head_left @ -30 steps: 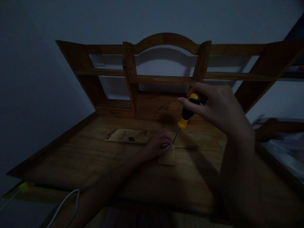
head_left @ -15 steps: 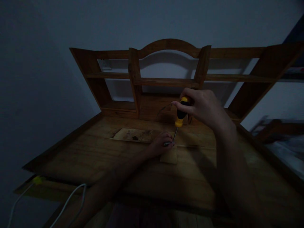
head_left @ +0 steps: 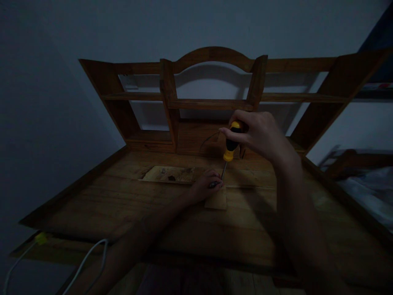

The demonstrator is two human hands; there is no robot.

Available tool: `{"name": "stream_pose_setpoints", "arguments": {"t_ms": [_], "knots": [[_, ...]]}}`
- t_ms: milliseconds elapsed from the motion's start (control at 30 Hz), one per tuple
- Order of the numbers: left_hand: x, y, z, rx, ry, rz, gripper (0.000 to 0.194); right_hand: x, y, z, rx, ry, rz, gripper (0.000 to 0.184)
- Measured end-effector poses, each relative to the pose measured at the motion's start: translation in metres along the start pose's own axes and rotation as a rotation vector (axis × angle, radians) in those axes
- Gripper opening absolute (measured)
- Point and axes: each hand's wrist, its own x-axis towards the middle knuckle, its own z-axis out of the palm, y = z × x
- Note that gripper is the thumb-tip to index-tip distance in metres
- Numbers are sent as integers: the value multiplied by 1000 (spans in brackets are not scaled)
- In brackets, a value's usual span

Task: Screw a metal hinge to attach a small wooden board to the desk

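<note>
My right hand (head_left: 256, 131) is closed round the yellow and black handle of a screwdriver (head_left: 232, 141), which points down and slightly left. The screwdriver's tip meets my left hand (head_left: 206, 186), whose fingers are closed on a small shiny metal piece (head_left: 215, 184); dim light hides its exact kind. Under the left fingers lies a small flat wooden block (head_left: 216, 201) on the desk top. Behind and left of that hand is a longer, rough-ended wooden board (head_left: 167, 174) with a dark spot on it.
A wooden shelf unit (head_left: 211, 104) stands at the back of the wooden desk (head_left: 123, 205), against the wall. A white cable (head_left: 87, 258) and a yellow piece (head_left: 41, 238) are at the front left edge. Bedding (head_left: 368, 192) shows at the right.
The view has shifted a little, so everything sits slightly further left. Both hands keep their hold on the screwdriver and the metal piece.
</note>
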Motion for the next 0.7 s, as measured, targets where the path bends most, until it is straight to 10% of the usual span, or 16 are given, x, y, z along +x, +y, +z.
{"name": "stream_pose_setpoints", "arguments": {"t_ms": [700], "knots": [[1, 4, 0, 46, -19, 22, 18, 2, -2, 7, -20, -12, -19, 29]]}}
